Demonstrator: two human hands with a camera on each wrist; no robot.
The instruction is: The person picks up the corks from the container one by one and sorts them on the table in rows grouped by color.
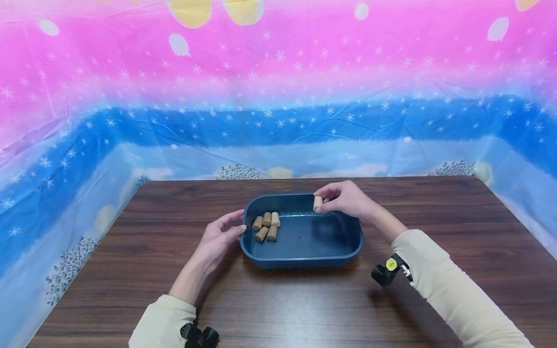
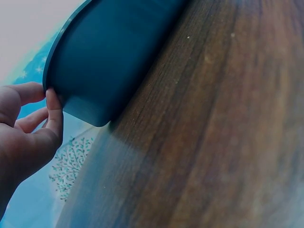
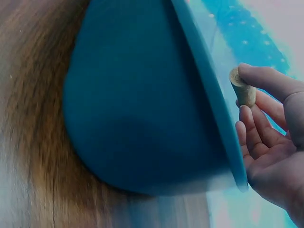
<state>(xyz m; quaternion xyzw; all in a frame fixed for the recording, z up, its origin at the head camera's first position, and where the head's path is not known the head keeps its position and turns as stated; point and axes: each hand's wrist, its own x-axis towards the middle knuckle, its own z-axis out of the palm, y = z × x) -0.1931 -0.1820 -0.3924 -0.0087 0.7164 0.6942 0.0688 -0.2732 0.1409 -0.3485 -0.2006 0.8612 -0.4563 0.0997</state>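
A dark blue plastic basin [image 1: 300, 261] with rounded corners stands on the table. Several corks [image 1: 267, 219] lie bunched at its left end, some tilted against each other. My left hand [image 1: 217, 239] holds the basin's left rim, its thumb and fingertips at the edge; the left wrist view shows this hand [image 2: 33, 128] against the outer wall [image 2: 109, 52]. Above the far right part of the basin, my right hand [image 1: 348, 199] pinches one cork [image 1: 318, 203] between thumb and fingers. In the right wrist view that cork [image 3: 244, 89] sits beyond the rim, with the remaining fingers loosely bent.
The brown wood-grain table [image 1: 278, 309] spreads around the basin on all sides. Behind its far edge hangs a pink and blue cloth [image 1: 278, 121] with snowflakes. Small black devices [image 1: 385, 273] are strapped at both sleeved wrists.
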